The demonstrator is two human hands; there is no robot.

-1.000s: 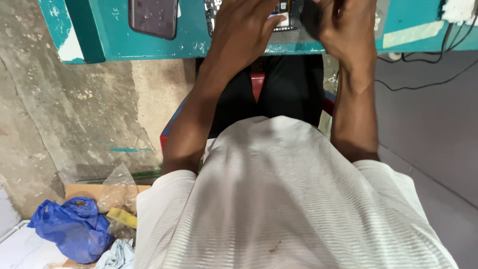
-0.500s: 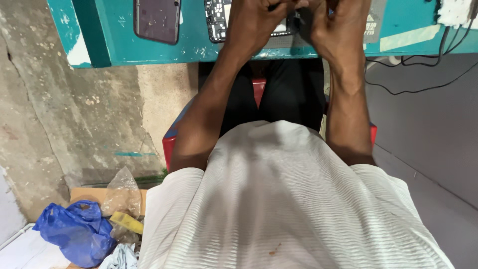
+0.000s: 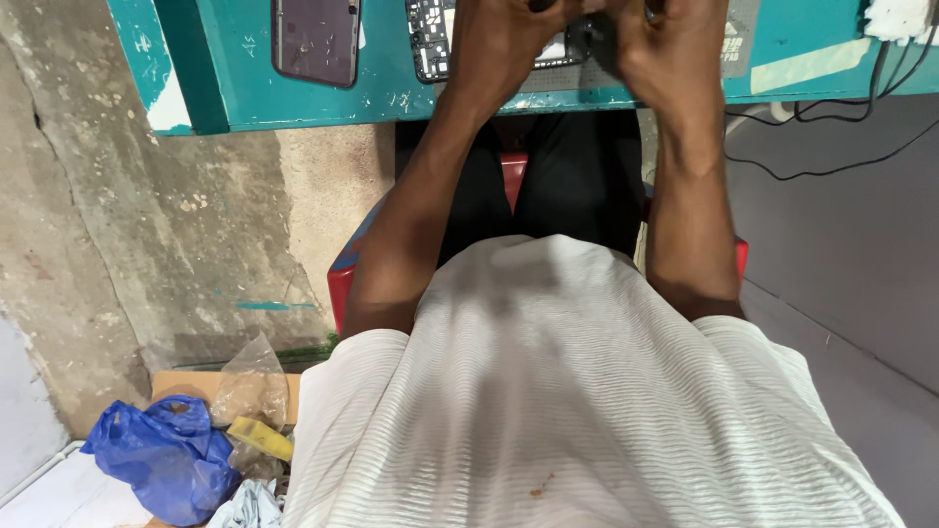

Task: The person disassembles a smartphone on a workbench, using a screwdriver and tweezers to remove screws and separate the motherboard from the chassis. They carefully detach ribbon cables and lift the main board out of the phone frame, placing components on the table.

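At the teal table's (image 3: 245, 108) near edge, both hands work over an opened phone.

Left hand (image 3: 504, 44) and right hand (image 3: 665, 49) curl close together above the opened phone (image 3: 435, 39), whose circuit board shows; fingers seem pinched on a small part, though the frame's top edge hides it. A dark phone (image 3: 315, 39) lies just left; a blue bag (image 3: 161, 455) sits on the floor.

Both hands run past the top edge; fingertips out of sight. Left hand (image 3: 504, 44) covers the right part of the opened phone (image 3: 435, 39), circuit board showing; its top is cut off. Right hand (image 3: 665, 49) hides whatever sits under it; grip unreadable for both. Dark phone (image 3: 315, 39) near the counter (image 3: 225, 88) front edge, top cropped. White power strip (image 3: 895, 18) clipped at the corner. Bag contents on the floor too small to tell.
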